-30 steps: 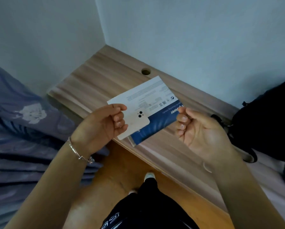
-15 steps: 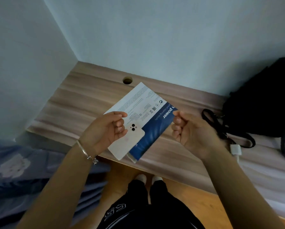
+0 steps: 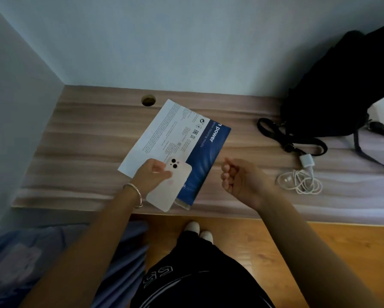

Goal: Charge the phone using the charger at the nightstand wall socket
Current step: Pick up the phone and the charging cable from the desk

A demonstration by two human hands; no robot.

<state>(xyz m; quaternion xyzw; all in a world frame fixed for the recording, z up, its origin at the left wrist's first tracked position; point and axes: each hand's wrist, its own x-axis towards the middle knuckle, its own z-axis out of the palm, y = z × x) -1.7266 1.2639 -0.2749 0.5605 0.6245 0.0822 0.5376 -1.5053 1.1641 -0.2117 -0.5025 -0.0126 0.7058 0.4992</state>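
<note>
My left hand (image 3: 150, 175) holds a white phone (image 3: 172, 185), back side up with its camera lenses showing, low over the front of the wooden desk (image 3: 84, 152). Empty and loosely curled, my right hand (image 3: 240, 181) hovers to the right of the phone, nothing between its fingers. A white charger plug (image 3: 306, 161) and its coiled white cable (image 3: 300, 182) lie on the desk to the right of that hand. No wall socket is in view.
A white and blue flat package (image 3: 180, 138) lies on the desk under the phone. A round cable hole (image 3: 148, 100) sits near the back wall. A black backpack (image 3: 333, 90) with straps fills the desk's right end. Blue bedding (image 3: 19, 258) lies at lower left.
The view has swung right, bringing the charger and cable into sight. My left hand has lowered the phone toward the desk edge. My right hand has drifted right, away from the phone.
</note>
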